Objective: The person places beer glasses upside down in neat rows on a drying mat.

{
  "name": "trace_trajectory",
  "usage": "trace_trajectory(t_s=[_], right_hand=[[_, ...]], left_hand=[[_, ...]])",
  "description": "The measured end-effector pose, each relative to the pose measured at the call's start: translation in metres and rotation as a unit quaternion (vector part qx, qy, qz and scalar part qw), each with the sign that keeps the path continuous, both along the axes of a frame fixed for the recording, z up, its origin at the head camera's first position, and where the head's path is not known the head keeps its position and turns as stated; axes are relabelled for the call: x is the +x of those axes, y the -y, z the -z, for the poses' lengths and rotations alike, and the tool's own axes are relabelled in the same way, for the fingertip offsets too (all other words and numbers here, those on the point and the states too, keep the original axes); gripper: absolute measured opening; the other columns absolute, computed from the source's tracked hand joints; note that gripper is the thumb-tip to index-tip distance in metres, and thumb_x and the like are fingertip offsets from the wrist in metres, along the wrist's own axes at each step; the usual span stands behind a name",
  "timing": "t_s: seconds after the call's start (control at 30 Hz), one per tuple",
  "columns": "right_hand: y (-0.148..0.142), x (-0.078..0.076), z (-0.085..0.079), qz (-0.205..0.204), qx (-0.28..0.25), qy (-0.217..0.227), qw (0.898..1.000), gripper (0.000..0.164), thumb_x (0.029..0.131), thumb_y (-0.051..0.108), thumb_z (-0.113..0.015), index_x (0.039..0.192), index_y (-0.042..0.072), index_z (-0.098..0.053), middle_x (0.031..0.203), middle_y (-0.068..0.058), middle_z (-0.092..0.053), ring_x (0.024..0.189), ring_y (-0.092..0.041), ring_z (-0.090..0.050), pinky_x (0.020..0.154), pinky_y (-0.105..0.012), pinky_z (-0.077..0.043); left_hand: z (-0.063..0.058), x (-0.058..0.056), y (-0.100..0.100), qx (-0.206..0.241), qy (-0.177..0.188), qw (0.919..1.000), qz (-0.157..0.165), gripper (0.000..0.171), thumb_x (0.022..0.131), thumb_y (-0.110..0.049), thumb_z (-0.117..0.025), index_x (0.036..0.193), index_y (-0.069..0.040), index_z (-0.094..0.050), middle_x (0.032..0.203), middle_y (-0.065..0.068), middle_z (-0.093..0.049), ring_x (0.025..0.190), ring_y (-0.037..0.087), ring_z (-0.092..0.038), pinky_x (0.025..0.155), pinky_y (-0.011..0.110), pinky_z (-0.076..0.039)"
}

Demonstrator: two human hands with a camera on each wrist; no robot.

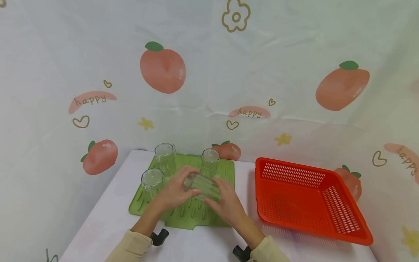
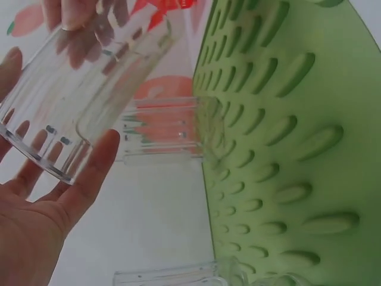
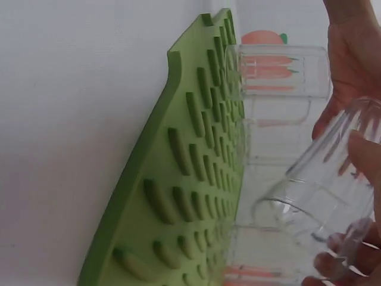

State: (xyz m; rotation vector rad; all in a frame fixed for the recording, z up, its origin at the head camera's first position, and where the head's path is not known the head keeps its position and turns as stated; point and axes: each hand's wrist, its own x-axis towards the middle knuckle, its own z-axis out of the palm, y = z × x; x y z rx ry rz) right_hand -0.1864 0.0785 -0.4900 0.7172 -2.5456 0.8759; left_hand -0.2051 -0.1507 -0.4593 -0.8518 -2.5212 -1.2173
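A clear glass mug [image 1: 206,185] is held tilted nearly on its side above the green drying mat [image 1: 193,213]. My left hand [image 1: 175,189] grips its left end, with the fingers over the top and the thumb below. At the other end, my right hand [image 1: 228,203] holds the mug between fingers and thumb. In the left wrist view the left fingers lie against the mug's thick rounded end. Three more glass mugs stand on the mat: one at the back left [image 1: 166,160], one at the front left [image 1: 152,180] and one at the back right [image 1: 210,158].
A red plastic basket [image 1: 294,203] with slotted walls sits to the right of the mat. The table [image 1: 209,243] has a pale cover. Behind it hangs a white cloth [image 1: 203,91] printed with fruit and hearts. Black straps show at both wrists.
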Motion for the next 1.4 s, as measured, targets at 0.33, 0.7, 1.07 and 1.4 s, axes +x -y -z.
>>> trace_trajectory(t_s=[0.33,0.7,1.07,1.4], right_hand=[[0.007,0.003,-0.005,-0.01,0.072,0.026,0.997,0.087,0.079,0.041,-0.088,0.149,0.009,-0.047,0.135,-0.004,-0.064,0.119,-0.024,-0.055,0.098,-0.038,-0.056],[0.007,-0.001,-0.004,-0.035,-0.029,0.118,0.992,0.075,0.074,0.04,-0.091,0.137,0.017,-0.055,0.123,0.003,-0.063,0.113,-0.015,-0.056,0.089,-0.033,-0.055],[0.003,-0.003,-0.002,-0.019,-0.089,0.176,0.98,0.078,0.077,0.037,-0.09,0.141,0.015,-0.051,0.128,0.0,-0.059,0.111,-0.014,-0.058,0.087,-0.029,-0.055],[0.002,-0.007,0.008,0.004,-0.121,0.188,0.975,0.067,0.077,0.039,-0.09,0.125,0.013,-0.052,0.113,-0.001,-0.064,0.097,-0.017,-0.06,0.075,-0.025,-0.053]], left_hand=[[-0.009,0.007,-0.007,-0.039,-0.024,0.9984,0.034,0.061,0.081,-0.029,-0.088,0.134,-0.018,-0.06,0.14,-0.001,-0.057,0.133,0.017,-0.056,0.108,0.042,-0.052],[-0.018,0.009,-0.005,-0.056,-0.006,0.9975,0.044,0.072,0.084,-0.037,-0.084,0.148,-0.028,-0.051,0.152,-0.006,-0.052,0.142,0.017,-0.05,0.111,0.045,-0.05],[-0.063,0.002,0.049,-0.055,0.053,0.9931,-0.089,0.066,0.096,-0.048,-0.068,0.154,-0.036,-0.041,0.155,0.0,-0.05,0.129,0.035,-0.061,0.102,0.058,-0.052],[-0.051,-0.025,0.119,-0.042,0.093,0.9793,-0.175,0.06,0.105,-0.047,-0.053,0.155,-0.017,-0.042,0.158,0.014,-0.046,0.143,0.042,-0.044,0.111,0.063,-0.042]])
